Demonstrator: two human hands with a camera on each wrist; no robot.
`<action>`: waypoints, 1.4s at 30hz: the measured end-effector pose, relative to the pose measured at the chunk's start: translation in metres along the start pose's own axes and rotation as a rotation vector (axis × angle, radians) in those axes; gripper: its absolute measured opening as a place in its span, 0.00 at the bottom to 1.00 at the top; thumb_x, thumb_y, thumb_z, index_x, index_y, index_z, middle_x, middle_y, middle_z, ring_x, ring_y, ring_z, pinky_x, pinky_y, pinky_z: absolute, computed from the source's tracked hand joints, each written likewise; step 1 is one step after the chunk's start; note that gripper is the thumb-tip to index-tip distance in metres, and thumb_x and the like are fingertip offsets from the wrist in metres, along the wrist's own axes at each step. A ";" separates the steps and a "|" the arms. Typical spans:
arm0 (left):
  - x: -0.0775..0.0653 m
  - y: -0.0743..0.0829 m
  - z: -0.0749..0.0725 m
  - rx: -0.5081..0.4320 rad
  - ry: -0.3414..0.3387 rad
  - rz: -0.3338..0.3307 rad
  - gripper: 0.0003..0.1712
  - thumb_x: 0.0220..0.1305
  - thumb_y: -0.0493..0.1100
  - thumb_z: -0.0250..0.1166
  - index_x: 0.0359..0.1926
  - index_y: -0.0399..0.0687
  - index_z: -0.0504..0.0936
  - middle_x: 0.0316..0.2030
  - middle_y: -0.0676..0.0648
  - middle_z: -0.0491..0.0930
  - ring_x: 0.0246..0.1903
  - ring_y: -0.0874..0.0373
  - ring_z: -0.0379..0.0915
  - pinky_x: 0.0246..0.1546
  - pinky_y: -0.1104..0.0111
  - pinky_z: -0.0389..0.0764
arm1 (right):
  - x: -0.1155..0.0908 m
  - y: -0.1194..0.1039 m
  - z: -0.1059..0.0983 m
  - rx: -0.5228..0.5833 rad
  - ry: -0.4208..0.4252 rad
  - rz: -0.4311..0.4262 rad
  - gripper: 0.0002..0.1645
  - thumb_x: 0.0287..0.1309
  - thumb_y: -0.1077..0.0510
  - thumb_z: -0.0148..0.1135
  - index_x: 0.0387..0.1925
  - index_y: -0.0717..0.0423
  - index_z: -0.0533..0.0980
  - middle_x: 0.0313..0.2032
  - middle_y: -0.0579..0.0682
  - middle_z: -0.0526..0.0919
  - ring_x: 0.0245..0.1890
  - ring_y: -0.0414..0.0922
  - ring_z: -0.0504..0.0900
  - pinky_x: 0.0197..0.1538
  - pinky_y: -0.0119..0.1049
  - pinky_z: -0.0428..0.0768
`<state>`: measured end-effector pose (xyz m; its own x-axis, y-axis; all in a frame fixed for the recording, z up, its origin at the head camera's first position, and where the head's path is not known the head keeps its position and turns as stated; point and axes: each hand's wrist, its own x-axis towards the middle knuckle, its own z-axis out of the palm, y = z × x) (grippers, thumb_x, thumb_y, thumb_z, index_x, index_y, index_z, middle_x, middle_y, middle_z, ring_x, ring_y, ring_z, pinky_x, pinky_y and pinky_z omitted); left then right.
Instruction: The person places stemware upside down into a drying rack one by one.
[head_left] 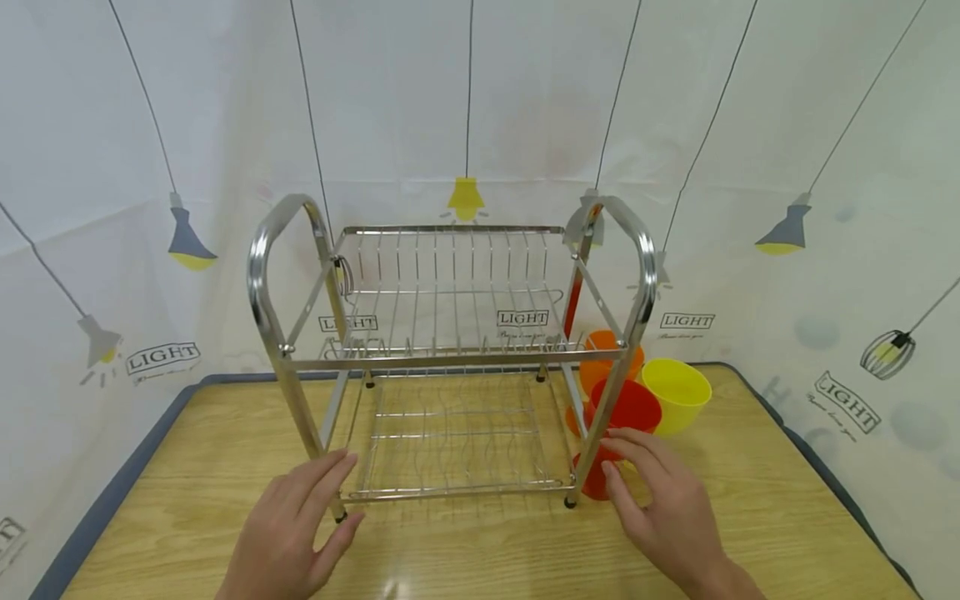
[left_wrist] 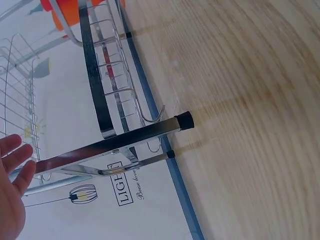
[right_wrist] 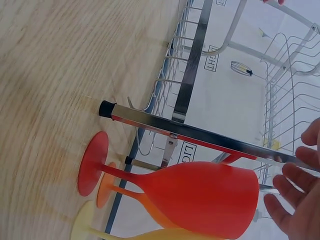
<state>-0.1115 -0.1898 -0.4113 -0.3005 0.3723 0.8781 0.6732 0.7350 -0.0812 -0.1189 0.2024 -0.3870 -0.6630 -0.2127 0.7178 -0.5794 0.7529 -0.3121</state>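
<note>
Loosely spread and gripping nothing, the left hand (head_left: 288, 529) and right hand (head_left: 667, 504) flank the silvery two-tier metal dish rack (head_left: 450, 361), apparently adjusting it; shifting it would call for grasping both sides. Red, orange and yellow plastic goblets (head_left: 628, 406) stand at its right.

One bare left hand (head_left: 288, 525), one bare right hand (head_left: 663, 508), that's two! Ahead between them, one silver metal two-tier rack (head_left: 450, 362), four black feet (head_left: 570, 502); beyond the right, one red stemmed goblet (head_left: 633, 408), one orange goblet (head_left: 592, 375), one yellow goblet (head_left: 675, 400), three in all
</note>
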 end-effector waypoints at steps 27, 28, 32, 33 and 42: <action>0.010 -0.001 0.005 -0.094 0.306 -0.309 0.33 0.70 0.54 0.54 0.52 0.22 0.74 0.41 0.28 0.77 0.42 0.45 0.74 0.53 0.83 0.70 | 0.004 0.019 0.014 0.183 0.050 0.715 0.49 0.57 0.61 0.67 0.73 0.58 0.50 0.66 0.60 0.62 0.62 0.57 0.65 0.58 0.53 0.74; 0.009 -0.002 0.005 -0.099 0.296 -0.336 0.33 0.70 0.55 0.54 0.53 0.22 0.73 0.42 0.28 0.76 0.44 0.47 0.74 0.51 0.84 0.70 | 0.004 0.019 0.016 0.200 0.048 0.733 0.50 0.57 0.60 0.67 0.73 0.58 0.49 0.66 0.60 0.62 0.62 0.57 0.65 0.59 0.53 0.74; 0.007 -0.004 0.007 -0.127 0.257 -0.439 0.33 0.68 0.52 0.56 0.60 0.24 0.68 0.47 0.30 0.76 0.51 0.56 0.73 0.49 0.83 0.71 | 0.004 0.023 0.020 0.254 0.037 0.793 0.53 0.58 0.59 0.67 0.75 0.55 0.45 0.66 0.59 0.61 0.64 0.58 0.64 0.60 0.53 0.72; 0.008 -0.004 0.008 -0.137 0.250 -0.460 0.33 0.67 0.49 0.57 0.61 0.25 0.67 0.48 0.30 0.76 0.52 0.60 0.72 0.49 0.83 0.71 | 0.004 0.024 0.021 0.264 0.029 0.806 0.54 0.58 0.58 0.67 0.75 0.54 0.44 0.67 0.59 0.61 0.64 0.58 0.63 0.60 0.54 0.71; 0.016 -0.004 0.008 -0.172 0.147 -0.612 0.38 0.55 0.25 0.63 0.68 0.35 0.65 0.46 0.34 0.78 0.47 0.67 0.70 0.47 0.88 0.72 | 0.001 0.032 0.030 0.302 -0.053 0.869 0.58 0.58 0.54 0.68 0.76 0.49 0.39 0.69 0.60 0.58 0.65 0.58 0.62 0.63 0.58 0.70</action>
<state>-0.1243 -0.1828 -0.4008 -0.5769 -0.1750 0.7978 0.5120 0.6836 0.5202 -0.1528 0.2075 -0.4151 -0.9396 0.3173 0.1282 0.0378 0.4683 -0.8828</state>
